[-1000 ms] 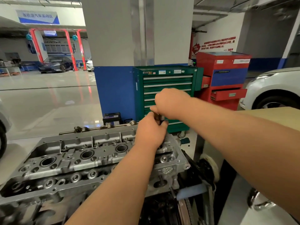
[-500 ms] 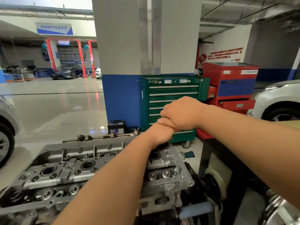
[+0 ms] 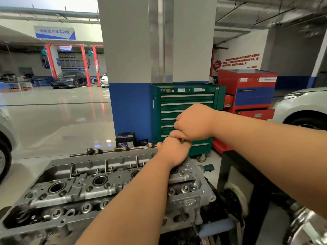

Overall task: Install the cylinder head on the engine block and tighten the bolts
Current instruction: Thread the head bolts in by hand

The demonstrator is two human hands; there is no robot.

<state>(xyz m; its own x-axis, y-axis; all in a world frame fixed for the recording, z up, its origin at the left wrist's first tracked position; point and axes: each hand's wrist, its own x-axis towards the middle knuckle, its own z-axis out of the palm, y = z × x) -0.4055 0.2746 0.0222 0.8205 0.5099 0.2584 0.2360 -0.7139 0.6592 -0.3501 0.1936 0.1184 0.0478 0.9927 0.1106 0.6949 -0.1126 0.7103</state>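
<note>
The cylinder head (image 3: 79,183) is looking like dull grey metal, rough in spots. The floor (image 3: 53,117) is shining, smooth and glossy.

head view | forward-down — wide-angle | close over cylinder head (image 3: 79,192)

10 o'clock: blue-and-white banner (image 3: 54,32) on the wall, white characters, blurred, approx. 新能源汽车实训区.
Centre: green tool cabinet (image 3: 185,106), brand badge at its top left corner, illegible.
At its 9 o'clock: black battery (image 3: 125,139), pale two-character label, unclear.
2 o'clock: red wall lettering (image 3: 240,61), too small to read.
</note>
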